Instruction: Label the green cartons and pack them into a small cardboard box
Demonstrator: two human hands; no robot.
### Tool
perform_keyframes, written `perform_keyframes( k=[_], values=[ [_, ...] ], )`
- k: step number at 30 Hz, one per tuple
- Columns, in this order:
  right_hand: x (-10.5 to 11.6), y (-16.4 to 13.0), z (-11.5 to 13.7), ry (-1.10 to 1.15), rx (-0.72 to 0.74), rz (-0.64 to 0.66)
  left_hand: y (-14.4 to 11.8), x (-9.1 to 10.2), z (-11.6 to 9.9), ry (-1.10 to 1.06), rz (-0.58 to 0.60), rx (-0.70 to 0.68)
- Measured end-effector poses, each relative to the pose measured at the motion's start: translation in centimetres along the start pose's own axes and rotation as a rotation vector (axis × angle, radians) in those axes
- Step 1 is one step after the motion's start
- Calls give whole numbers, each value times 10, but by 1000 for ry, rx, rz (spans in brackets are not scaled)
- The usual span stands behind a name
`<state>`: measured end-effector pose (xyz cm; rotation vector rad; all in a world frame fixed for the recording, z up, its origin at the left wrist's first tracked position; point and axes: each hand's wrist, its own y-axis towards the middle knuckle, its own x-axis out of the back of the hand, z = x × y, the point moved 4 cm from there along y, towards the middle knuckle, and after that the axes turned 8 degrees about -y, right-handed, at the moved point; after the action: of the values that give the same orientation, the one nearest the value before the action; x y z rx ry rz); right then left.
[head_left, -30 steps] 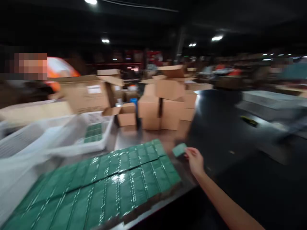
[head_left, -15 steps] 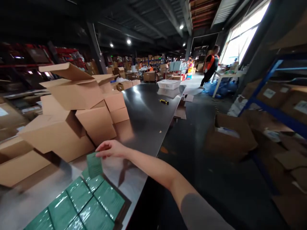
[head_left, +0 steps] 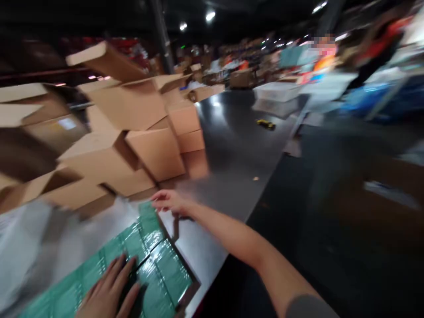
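Observation:
Green shiny plastic-wrapped packets [head_left: 165, 269] lie side by side in rows on the metal tabletop at the lower left. My right hand [head_left: 170, 202] pinches the upper corner of one green packet [head_left: 150, 223] at the far end of the rows. That packet rests against its neighbours. Low in the view, my left hand [head_left: 109, 289] lies over the packets with fingers stretched out and thumb apart. Its wrist is cut off by the bottom edge.
Open cardboard boxes [head_left: 149, 148] are piled along the table's left side. Farther down the dark table [head_left: 232, 163] lie a yellow-and-black cutter [head_left: 266, 124] and a white plastic basket [head_left: 277, 92]. White sheeting [head_left: 26, 247] sits at left. People in orange stand in the blurred background.
My left hand has come into view over the packets. The packet in my right hand, tilted up before, now lies lower at the row's end. The view has swung left.

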<state>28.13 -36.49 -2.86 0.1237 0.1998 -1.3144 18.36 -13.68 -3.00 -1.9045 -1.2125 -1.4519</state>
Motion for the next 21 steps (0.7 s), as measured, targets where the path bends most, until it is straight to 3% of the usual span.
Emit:
perform_keyframes(
  k=[3,7,9,15,21],
  values=[
    [-1,9,-2,44,19,55,-11,22,-3,-157,20,255],
    [-8,17,-5,50,31,113,11,46,-4,-321,-135,498],
    [-13,14,-5,5,40,113,20,44,-6,-420,-107,557],
    [-16,9,-8,-102,47,71,36,15,-19,-771,141,677],
    [-17,13,-19,-121,41,55,47,0,-19,-861,139,732]
  ],
)
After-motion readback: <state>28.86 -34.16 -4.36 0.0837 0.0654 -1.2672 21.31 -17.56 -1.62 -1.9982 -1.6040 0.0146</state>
